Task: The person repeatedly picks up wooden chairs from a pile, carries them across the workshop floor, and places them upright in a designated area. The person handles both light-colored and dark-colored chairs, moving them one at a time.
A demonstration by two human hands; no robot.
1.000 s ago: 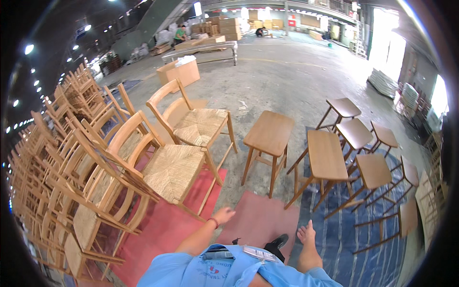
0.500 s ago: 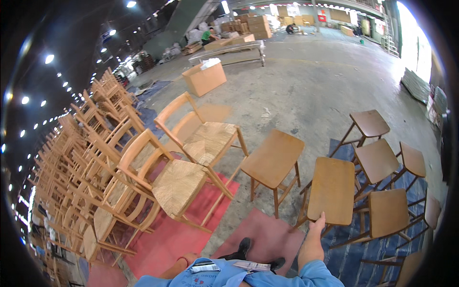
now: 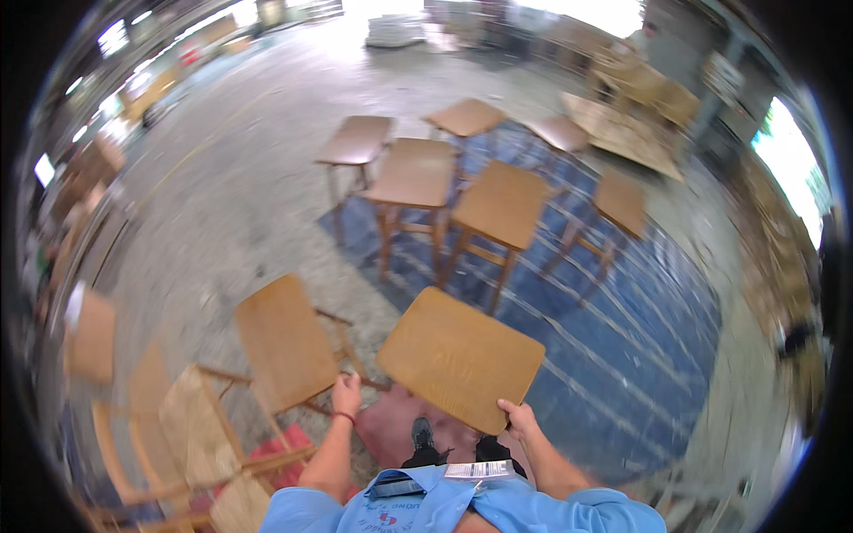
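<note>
My right hand (image 3: 517, 417) grips the near right corner of a wooden stool (image 3: 460, 355) with a rectangular brown top, thumb on the upper face. The stool's legs are hidden beneath its seat. My left hand (image 3: 346, 394) is closed at the right edge of a second wooden stool (image 3: 283, 345), whose legs show on its right side. Its fingers are partly hidden. The two stools stand in front of me, a narrow gap between their tops.
Several similar stools (image 3: 502, 204) stand ahead on a blue striped sheet (image 3: 622, 355). Wooden chairs with woven seats (image 3: 197, 426) are at the near left. A red mat (image 3: 400, 431) lies under my feet. A cardboard box (image 3: 91, 336) sits at the far left.
My view has turned to the right. My left hand has come up from near my waist to the left stool's edge. My right hand remains on its stool, which now sits nearer the middle.
</note>
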